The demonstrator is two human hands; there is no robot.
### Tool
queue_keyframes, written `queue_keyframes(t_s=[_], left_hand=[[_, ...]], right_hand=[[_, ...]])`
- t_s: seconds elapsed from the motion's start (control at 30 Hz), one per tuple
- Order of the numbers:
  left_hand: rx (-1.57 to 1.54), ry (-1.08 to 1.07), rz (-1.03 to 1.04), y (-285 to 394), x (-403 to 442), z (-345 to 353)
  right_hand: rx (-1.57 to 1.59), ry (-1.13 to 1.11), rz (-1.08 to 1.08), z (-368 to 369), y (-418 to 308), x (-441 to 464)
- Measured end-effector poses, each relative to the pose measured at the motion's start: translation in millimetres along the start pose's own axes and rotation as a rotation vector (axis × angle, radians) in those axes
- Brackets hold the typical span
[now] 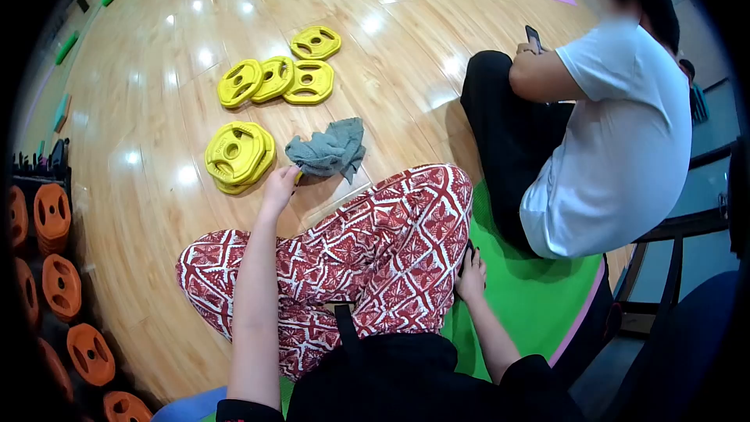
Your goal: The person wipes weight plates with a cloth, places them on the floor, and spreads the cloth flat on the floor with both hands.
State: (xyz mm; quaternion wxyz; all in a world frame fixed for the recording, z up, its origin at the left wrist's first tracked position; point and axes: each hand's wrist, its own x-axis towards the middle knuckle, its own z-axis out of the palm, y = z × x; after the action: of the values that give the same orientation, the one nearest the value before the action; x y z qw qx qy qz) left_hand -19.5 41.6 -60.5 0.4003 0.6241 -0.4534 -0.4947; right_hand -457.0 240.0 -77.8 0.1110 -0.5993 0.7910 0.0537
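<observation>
My left hand (279,190) reaches forward past my knee, its fingers closed around a small yellow-and-dark item (298,177) that is too small to name. Just ahead of it lies a crumpled grey-green cloth (326,150) on the floor. Left of the cloth, yellow weight plates (236,153) are stacked flat, close to my left fingers. My right hand (472,275) is low beside my right thigh, fingers bent against a dark thing that I cannot make out, partly hidden by the patterned trousers (391,227).
Several more yellow plates (309,82) lie farther ahead. On my right a person in a white shirt (609,141) sits holding a phone (533,37). A green mat (516,297) is beneath us. Orange weight plates (61,285) fill a rack at the left.
</observation>
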Motion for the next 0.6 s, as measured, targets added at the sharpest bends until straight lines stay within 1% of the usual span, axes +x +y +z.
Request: queue_keyframes(t_s=[0.17, 0.2, 0.27, 0.37, 0.43, 0.5, 0.6], left_hand=[[-0.069, 0.071, 0.006, -22.9, 15.2, -4.1], [-0.07, 0.067, 0.003, -18.3, 15.3, -3.6], [-0.251, 0.074, -0.073, -10.9, 12.8, -4.2], [-0.295, 0.04, -0.032, -0.3, 6.1, -4.0], [-0.278, 0.037, -0.043, 5.0, 4.8, -2.3], [-0.26, 0.036, -0.055, 5.3, 5.4, -3.4], [-0.223, -0.003, 0.0, 1.8, 6.2, -2.9]], right_hand=[[-0.011, 0.027, -0.035, 9.7, 5.2, 0.8], [-0.029, 0.043, -0.041, 10.8, 4.9, 0.5], [-0.051, 0.054, -0.044, 12.4, 6.4, -1.7], [-0.041, 0.035, -0.025, 7.1, 4.0, -0.7], [-0.038, -0.001, -0.065, 3.9, 5.9, 1.5], [-0.057, 0.012, -0.065, 0.9, 1.2, 0.7], [0.006, -0.001, -0.056, -7.4, -5.4, -4.1]])
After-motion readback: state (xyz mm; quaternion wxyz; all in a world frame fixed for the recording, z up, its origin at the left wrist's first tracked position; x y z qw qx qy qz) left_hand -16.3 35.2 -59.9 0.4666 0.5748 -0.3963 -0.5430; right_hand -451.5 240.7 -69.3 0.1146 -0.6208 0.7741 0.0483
